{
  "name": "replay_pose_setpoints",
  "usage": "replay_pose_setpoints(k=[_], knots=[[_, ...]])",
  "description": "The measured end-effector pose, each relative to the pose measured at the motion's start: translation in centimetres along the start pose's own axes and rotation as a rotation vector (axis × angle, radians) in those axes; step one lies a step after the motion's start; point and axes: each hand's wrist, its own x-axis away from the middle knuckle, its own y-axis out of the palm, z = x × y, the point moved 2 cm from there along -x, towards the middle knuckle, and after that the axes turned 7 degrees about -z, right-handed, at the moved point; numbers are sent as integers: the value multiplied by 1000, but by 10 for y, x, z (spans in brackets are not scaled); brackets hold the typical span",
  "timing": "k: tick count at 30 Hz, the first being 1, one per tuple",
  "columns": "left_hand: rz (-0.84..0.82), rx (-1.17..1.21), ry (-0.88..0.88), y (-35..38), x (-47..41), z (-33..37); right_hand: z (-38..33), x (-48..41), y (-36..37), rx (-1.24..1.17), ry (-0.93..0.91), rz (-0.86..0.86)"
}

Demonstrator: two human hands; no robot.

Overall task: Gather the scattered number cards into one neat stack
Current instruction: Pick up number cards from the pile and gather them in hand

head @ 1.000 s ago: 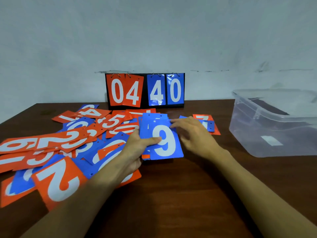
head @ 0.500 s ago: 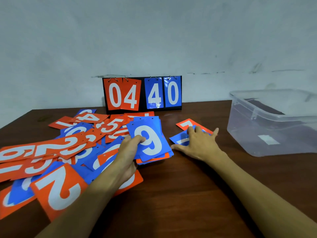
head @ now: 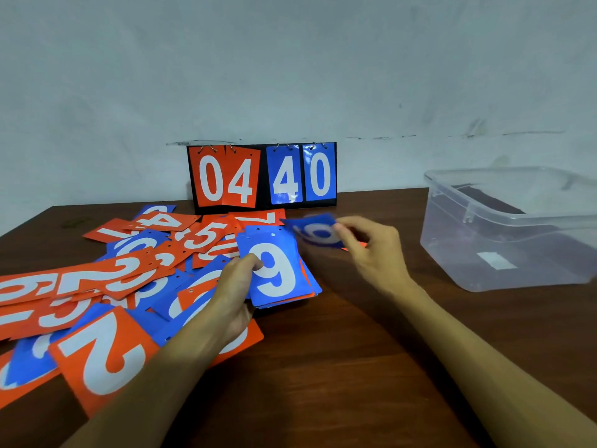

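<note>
My left hand [head: 233, 292] grips a small stack of cards [head: 277, 273] with a blue 9 on top, thumb pressed on the 9. My right hand [head: 371, 250] pinches a blurred blue card [head: 315, 232] lifted off the table, just right of the stack. A sliver of an orange card [head: 355, 245] shows under my right hand. Many orange and blue number cards [head: 97, 286] lie scattered over the left half of the table, overlapping; a large orange 2 [head: 100, 357] is nearest me.
A black flip scoreboard [head: 261, 176] reading 04 40 stands at the back against the wall. A clear plastic box [head: 510, 227] sits at the right on the dark wooden table [head: 339, 367].
My right hand has picked the blue card up from the table and carries it left toward the stack. My left hand keeps holding the stack in about the same place.
</note>
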Motion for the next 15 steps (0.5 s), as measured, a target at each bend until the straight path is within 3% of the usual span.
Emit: replay_pose_setpoints(k=[4, 7, 10, 12, 15], knots=[[-7, 57, 1, 2, 0, 3, -8, 8, 20, -29, -91, -437], [-12, -60, 44, 1, -1, 4, -10, 10, 21, -15, -80, -572], [-47, -144, 90, 1, -1, 2, -13, 10, 15, -78, -35, -575], [-46, -151, 96, 1, -1, 2, -11, 8, 12, -63, -26, -438], [-13, -132, 71, 1, -1, 1, 14, -1, 9, 164, 205, -274]])
